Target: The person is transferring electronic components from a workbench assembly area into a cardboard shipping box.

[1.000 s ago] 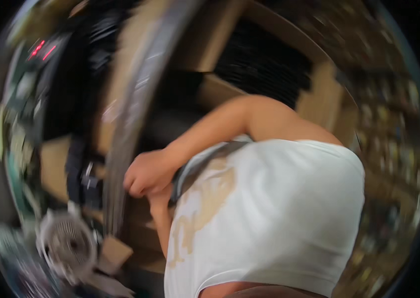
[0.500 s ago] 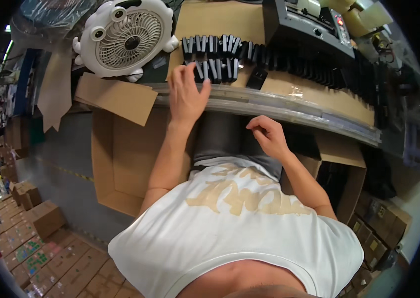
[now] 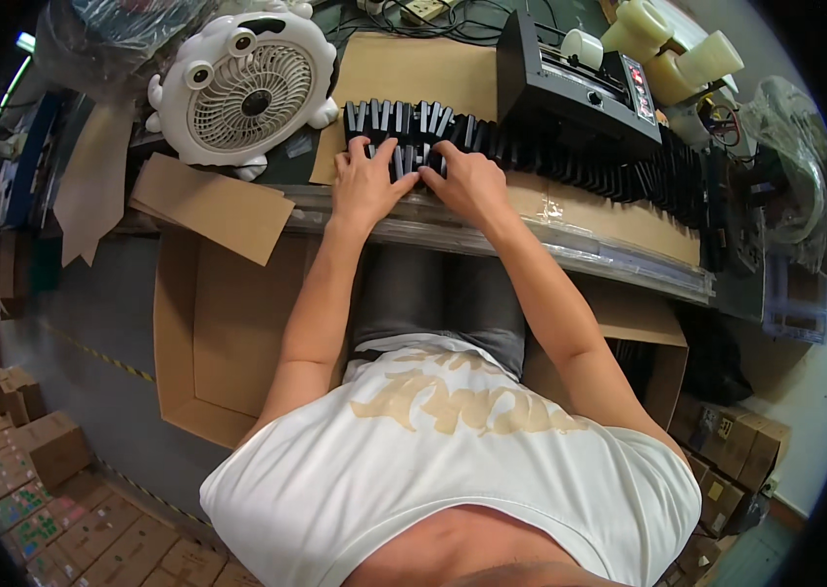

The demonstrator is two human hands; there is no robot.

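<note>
A long row of small black flat parts (image 3: pixel 531 147) stands on edge along the bench on a sheet of brown cardboard (image 3: pixel 413 68). My left hand (image 3: pixel 367 184) and my right hand (image 3: pixel 467 181) rest side by side on a short bunch of these black parts (image 3: pixel 413 158) near the bench's front edge. The fingers of both hands curl over the bunch and press it from either side. My forearms reach up from my white shirt at the bottom of the view.
A white animal-shaped desk fan (image 3: pixel 242 88) stands left of the hands. A black machine (image 3: pixel 580 83) with pale tape rolls (image 3: pixel 673 49) sits behind right. An open cardboard box (image 3: pixel 208 333) lies under the bench at left; another box (image 3: pixel 653 352) is at right. Stacked cartons (image 3: pixel 32 440) cover the floor.
The view swung from a blurred sideways look to the bench. My right hand rose from the bench edge to join my left hand on the black parts.
</note>
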